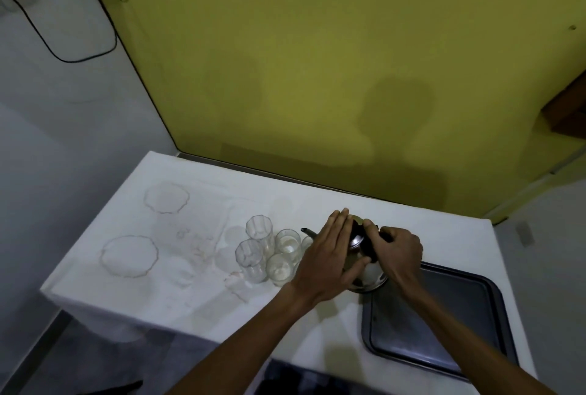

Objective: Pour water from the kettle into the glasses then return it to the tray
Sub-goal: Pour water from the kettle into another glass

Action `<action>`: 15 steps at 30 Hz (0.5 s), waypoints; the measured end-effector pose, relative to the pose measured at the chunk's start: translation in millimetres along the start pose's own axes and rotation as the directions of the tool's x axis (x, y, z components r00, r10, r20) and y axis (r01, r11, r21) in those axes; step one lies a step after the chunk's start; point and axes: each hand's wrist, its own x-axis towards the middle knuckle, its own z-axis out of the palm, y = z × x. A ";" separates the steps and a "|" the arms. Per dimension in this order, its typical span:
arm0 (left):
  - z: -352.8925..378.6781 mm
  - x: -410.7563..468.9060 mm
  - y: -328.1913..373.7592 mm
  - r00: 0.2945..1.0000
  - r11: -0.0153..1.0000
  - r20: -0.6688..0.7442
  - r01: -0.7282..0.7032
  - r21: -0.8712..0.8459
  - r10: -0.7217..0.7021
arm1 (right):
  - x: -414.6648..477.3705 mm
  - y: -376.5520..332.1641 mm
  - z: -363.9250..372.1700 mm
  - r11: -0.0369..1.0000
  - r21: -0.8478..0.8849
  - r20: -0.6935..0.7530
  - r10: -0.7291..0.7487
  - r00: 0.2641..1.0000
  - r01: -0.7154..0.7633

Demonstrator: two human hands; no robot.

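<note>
A shiny metal kettle (367,277) with a black handle and a thin spout pointing left stands on the white cloth, just past the tray's far-left corner. My right hand (398,252) is closed around the black handle on top. My left hand (329,255) lies flat against the kettle's left side, fingers spread. Several clear glasses (258,231) stand in a cluster just left of the spout; I cannot tell how much water they hold. The dark rectangular tray (444,325) sits at the near right of the table, with nothing on it.
Two clear scalloped glass plates (129,256) lie on the left part of the white tablecloth (190,299). A yellow wall stands behind the table and a grey wall to the left. The table's front edge runs close below the tray.
</note>
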 end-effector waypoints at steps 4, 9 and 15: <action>-0.1 -2.2 -9.4 0.999 1.000 0.051 0.019 -0.006 -0.018 | 4.6 -3.1 4.9 0.998 -0.064 0.015 -0.019 1.000 0.019; -0.2 -3.7 -13.2 0.992 0.993 0.101 0.086 -0.080 -0.078 | 6.9 -8.1 9.3 0.989 -0.136 0.040 -0.061 0.997 0.066; -1.2 -5.6 -15.8 0.988 0.991 0.124 0.100 -0.090 -0.088 | 9.5 -9.9 12.4 0.976 -0.195 0.050 -0.088 0.995 0.096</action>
